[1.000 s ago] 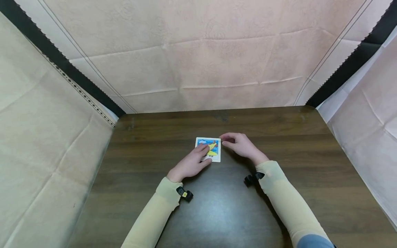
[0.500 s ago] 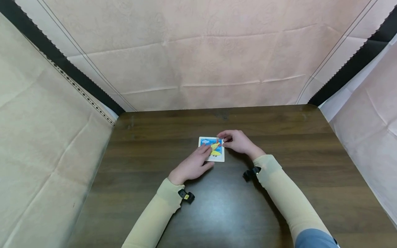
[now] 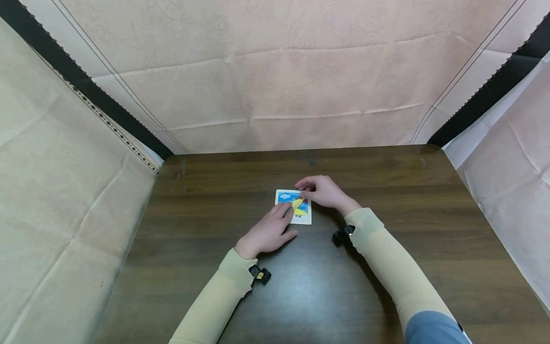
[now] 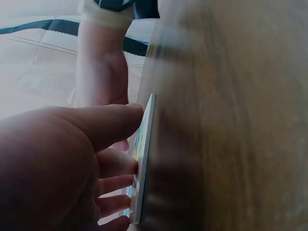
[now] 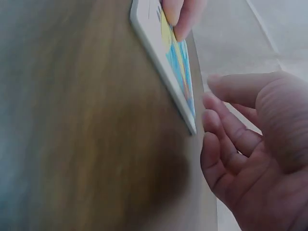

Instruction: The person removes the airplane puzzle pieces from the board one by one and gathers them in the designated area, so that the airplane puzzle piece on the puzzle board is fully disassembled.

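Observation:
A small white-bordered picture board (image 3: pixel 306 217) lies flat on the table, showing a yellow airplane on blue sky. My left hand (image 3: pixel 268 231) rests on its left part, fingers extended over the picture. In the left wrist view, the left fingertips (image 4: pixel 120 183) touch the board's face and the thumb is near its edge. My right hand (image 3: pixel 324 192) hovers at the upper right corner, its fingers loosely bent. The right wrist view shows a gap between that hand (image 5: pixel 240 134) and the board (image 5: pixel 163 67), with nothing visible in its fingers.
The brown wooden table (image 3: pixel 215 181) reaches to a pale cloth backdrop (image 3: pixel 301 95). Cloth panels with black edging stand at both sides. Small dark cameras (image 3: pixel 259 274) are strapped to the wrists.
My right hand has moved left and farther away, from beside the board to over its upper right corner. The board and my left hand appear slightly farther right.

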Available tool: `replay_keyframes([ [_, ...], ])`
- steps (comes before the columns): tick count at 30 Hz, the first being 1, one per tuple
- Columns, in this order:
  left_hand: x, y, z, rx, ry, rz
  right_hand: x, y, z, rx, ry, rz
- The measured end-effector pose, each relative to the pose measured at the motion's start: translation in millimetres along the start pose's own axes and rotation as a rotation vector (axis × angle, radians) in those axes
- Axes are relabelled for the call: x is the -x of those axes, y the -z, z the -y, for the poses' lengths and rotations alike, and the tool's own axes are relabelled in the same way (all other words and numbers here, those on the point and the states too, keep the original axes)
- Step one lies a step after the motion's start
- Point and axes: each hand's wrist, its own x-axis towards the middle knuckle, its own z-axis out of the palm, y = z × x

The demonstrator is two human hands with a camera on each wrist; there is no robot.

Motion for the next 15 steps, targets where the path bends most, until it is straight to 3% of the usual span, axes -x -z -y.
replay_keyframes([
  [8, 2.1, -1.9, -2.9, -0.010, 0.013, 0.038, -20.1, -9, 15, 0.028, 0.014, 0.076],
  [15, 2.3, -4.7, 2.4, 0.005, -0.023, 0.041, -30.6, -15, 25, 0.100, 0.038, 0.135],
])
